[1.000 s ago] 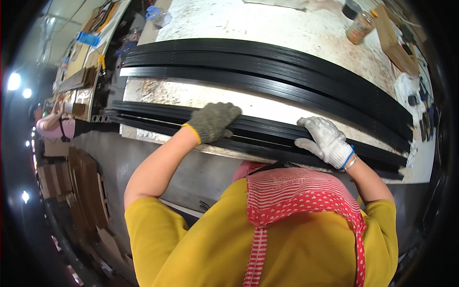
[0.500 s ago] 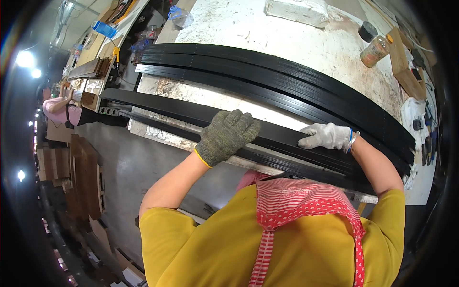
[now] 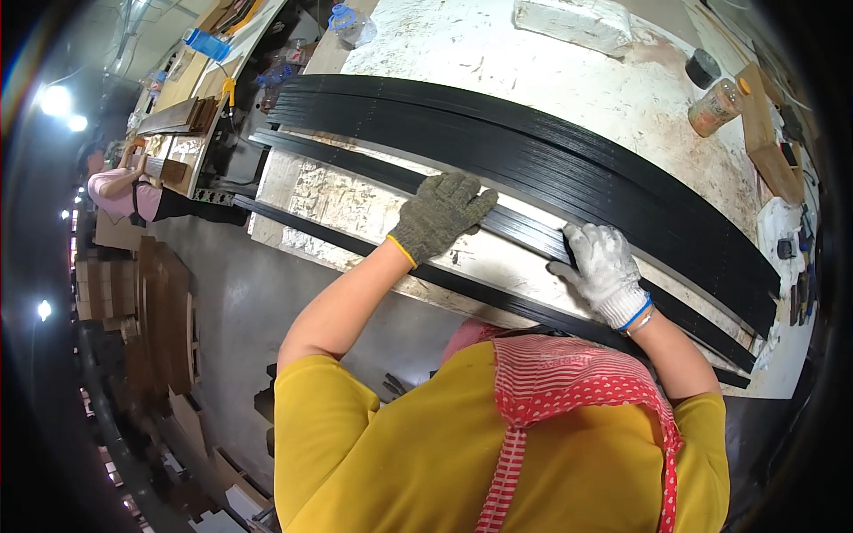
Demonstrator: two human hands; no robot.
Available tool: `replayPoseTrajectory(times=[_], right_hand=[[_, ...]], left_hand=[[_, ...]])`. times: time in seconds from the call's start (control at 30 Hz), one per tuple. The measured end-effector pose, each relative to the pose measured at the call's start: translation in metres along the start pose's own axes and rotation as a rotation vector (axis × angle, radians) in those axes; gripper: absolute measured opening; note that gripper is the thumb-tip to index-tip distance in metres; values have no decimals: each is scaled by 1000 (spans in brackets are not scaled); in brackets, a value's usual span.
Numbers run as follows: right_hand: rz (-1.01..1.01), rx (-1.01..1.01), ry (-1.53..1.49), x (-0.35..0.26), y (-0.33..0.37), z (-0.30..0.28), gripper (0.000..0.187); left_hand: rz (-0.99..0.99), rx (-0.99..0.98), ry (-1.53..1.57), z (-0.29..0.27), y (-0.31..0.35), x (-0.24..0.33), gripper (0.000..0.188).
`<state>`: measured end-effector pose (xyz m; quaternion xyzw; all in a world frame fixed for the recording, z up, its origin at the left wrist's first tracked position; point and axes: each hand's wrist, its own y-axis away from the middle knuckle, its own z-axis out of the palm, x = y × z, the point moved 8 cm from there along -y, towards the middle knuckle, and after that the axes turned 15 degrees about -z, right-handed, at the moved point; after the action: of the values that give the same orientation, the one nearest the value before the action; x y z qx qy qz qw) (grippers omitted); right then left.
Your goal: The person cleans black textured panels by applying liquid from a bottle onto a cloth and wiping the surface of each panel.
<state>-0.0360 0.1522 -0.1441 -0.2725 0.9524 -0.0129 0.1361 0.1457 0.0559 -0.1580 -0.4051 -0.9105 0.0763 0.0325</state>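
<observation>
A long thin black strip lies across the middle of the worn white workbench. My left hand, in a grey-green knit glove, rests with its fingers closed over this strip. Further right, my right hand, in a white glove, grips the same strip. Just beyond it sits a wide stack of black strips, curving across the bench. Another single black strip runs along the bench's near edge, below my hands.
At the far right of the bench stand a capped jar, a black round tin and a wooden box. A white block lies at the back. A person in pink works at left; brown boards stand on the floor.
Both hands have carried the black strip from the bench's near edge away from me to the middle, close to the stack.
</observation>
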Motion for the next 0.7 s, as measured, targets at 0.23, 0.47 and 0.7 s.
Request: replayPoseTrajectory(times=[0.23,0.47,0.7], right_hand=[[-69,251,244,-1,11,-8,48],[-124,460,-74,-4,27,-51,33],[175,-190,-811,-7,37,21,37]], left_hand=[[-112,173,0,-11,-11,5,46],[-90,-560,212,-30,50,22,67],[-59,-370,54,7,84,24,30]])
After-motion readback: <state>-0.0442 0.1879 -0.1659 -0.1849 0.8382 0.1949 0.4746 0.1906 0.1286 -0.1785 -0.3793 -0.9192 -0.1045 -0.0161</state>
